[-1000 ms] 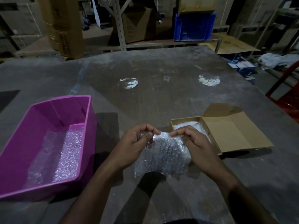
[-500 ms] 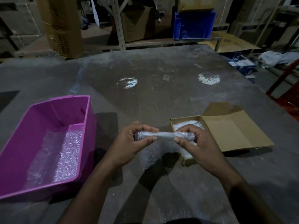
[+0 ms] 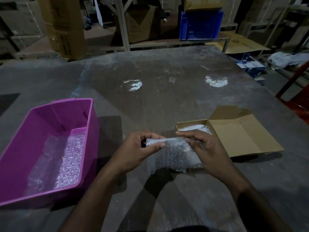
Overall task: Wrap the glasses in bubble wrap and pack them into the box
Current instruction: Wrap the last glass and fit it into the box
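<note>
Your left hand (image 3: 137, 151) and right hand (image 3: 205, 148) each pinching an end of the bubble wrap bundle (image 3: 173, 153) above the near tabletop (image 3: 167, 101), open cardboard box (image 3: 237, 136) just right behind it, pink tub (image 3: 55, 114) holding loose wrap at left.

both hands, left hand (image 3: 133, 153) and right hand (image 3: 207, 149), pinch a bubble wrap roll (image 3: 173, 151) above the counter (image 3: 167, 97), near the cardboard box (image 3: 234, 136) and pink bin (image 3: 50, 148).

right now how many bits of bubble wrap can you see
3: one gripped by both hands, one lying in the pink tub, one inside the cardboard box. More may lie hidden underneath.
</note>
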The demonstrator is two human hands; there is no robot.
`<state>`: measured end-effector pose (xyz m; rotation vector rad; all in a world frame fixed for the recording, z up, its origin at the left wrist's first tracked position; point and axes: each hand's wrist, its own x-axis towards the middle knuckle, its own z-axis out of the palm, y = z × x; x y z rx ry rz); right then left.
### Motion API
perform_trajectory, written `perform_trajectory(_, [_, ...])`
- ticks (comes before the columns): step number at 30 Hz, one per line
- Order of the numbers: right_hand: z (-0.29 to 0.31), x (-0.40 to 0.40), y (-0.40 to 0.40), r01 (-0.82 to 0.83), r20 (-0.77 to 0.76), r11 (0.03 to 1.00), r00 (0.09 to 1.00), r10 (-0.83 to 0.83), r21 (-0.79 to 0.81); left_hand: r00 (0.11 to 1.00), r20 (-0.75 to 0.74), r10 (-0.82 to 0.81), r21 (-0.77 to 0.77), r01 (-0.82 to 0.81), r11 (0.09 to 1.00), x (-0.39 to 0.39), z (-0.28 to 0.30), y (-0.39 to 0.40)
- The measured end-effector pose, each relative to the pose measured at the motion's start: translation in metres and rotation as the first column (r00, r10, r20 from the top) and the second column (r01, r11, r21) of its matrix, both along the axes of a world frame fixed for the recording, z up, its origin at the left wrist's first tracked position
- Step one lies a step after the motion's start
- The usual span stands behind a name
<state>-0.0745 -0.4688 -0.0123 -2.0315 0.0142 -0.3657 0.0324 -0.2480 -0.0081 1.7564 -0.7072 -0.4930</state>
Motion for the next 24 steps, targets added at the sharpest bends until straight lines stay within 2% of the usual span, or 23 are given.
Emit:
perform_trajectory(4, [-0.003, 0.001, 0.002, -0.036, -0.044, 0.997, 0.998, 0.034, -0.067, 0.996, 0.061, 0.064, -0.032, -0.062, 0.998, -0.001, -0.002, -0.004])
perform_trajectory(10, [-0.007, 0.001, 0.004, -0.026, -0.117, 0.994, 0.993, 0.013, -0.110, 0.999, -0.006, 0.049, -0.063, -0.049, 0.997, -0.002, -0.005, -0.004])
perform_trajectory(15, [-0.009, 0.003, 0.004, -0.031, -0.086, 0.993, 0.996, 0.020, -0.118, 0.999, 0.037, -0.029, -0.026, 0.030, 0.999, -0.006, -0.002, -0.004])
perform_trajectory(18, [-0.008, 0.002, 0.000, -0.035, -0.091, 0.987, 0.996, 0.021, -0.155, 0.998, -0.012, -0.068, -0.032, 0.068, 0.997, -0.010, 0.004, -0.005])
perform_trajectory(21, [-0.005, -0.001, 0.000, -0.061, -0.120, 0.995, 0.991, 0.052, -0.073, 0.994, -0.094, -0.060, -0.062, 0.054, 0.997, -0.011, 0.004, -0.006])
perform_trajectory(24, [-0.006, -0.002, 0.004, -0.070, -0.108, 0.997, 0.992, 0.067, -0.026, 0.999, -0.032, 0.009, -0.060, -0.011, 0.998, -0.009, 0.004, -0.009])
